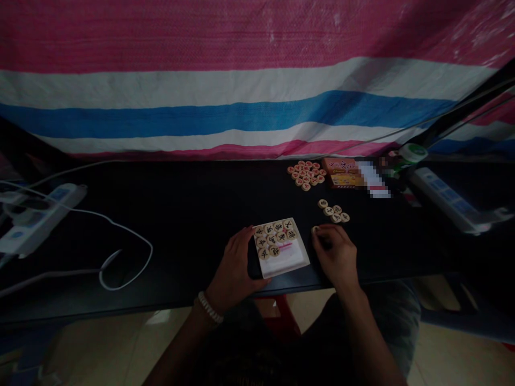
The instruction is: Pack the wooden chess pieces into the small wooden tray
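Here's the left hand [231, 271], curled around the left side of a shallow white tray [284, 262], thumb by the near edge and fingers up at the far left corner, gripping it near the front of the black table [193, 214]. Inside, round pieces with dark characters [272, 239] sit in rows toward the far and left side, and the near right part shows bare white with a pink mark. Over to the right hand [337, 254]: thumb and fingertips are pinched on a single round disc [315, 229], just beside the tray's right edge and apart from it. Beyond that hand lie five loose dark-lettered pieces [329, 211], bunched close together. Farther back, a cluster of red-lettered pieces [306, 179] rests beside an orange box [341, 172], with one white power strip [446, 201] at far right and another [44, 220] at far left.
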